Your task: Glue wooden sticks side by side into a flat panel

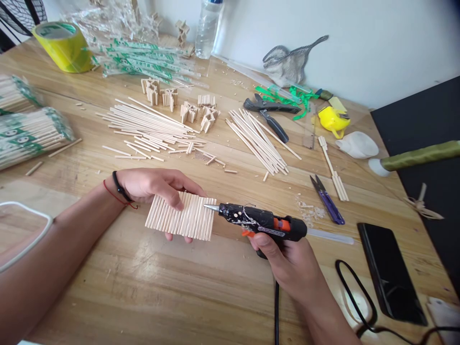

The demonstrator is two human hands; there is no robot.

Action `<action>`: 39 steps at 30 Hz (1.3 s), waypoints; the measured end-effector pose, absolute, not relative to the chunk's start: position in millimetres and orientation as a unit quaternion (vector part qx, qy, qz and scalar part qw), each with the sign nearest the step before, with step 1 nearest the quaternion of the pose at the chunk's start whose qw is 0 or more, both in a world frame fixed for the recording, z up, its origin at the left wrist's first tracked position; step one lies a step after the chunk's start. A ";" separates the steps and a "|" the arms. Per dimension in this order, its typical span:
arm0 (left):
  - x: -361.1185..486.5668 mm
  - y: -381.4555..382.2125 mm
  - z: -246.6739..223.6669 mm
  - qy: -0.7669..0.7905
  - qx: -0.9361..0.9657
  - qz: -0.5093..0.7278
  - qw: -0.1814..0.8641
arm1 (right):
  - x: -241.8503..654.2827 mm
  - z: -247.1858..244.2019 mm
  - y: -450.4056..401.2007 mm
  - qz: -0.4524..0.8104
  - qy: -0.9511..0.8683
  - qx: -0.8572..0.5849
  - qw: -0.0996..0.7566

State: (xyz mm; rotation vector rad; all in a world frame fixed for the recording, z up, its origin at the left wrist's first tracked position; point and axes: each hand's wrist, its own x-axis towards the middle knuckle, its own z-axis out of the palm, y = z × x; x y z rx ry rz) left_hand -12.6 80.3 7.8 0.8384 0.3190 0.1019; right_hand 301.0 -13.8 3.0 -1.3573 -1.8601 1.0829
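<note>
My left hand (163,189) grips a flat panel of short wooden sticks (181,216) laid side by side, thumb on top and fingertips showing below. A black hot glue gun (262,220) with orange parts is in my right hand (287,258), fingers wrapped round its handle. The metal nozzle points left and lies over the right part of the panel; whether it touches the sticks I cannot tell. A clear glue stick (332,235) sticks out of the gun's back end.
Beyond my hands lie loose sticks (151,122), another stick pile (255,141) and small stick assemblies (189,112). On the right are purple scissors (327,199), a black phone (391,273) and a cable (359,311). Black pliers (271,112), yellow tape (64,48) and bagged sticks (32,134) lie further out.
</note>
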 end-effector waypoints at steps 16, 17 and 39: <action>-12.6 80.3 11.3 0.167 0.433 0.057 0.884 | 307.9 -11.5 -17.1 0.524 -0.597 -0.516 0.320; -12.9 80.5 11.2 0.170 0.433 0.056 0.884 | 308.5 -10.6 -16.0 0.522 -0.603 -0.516 0.314; -11.6 79.5 15.1 0.199 0.407 0.061 0.889 | 314.8 19.6 -5.5 0.495 -0.672 -0.485 0.261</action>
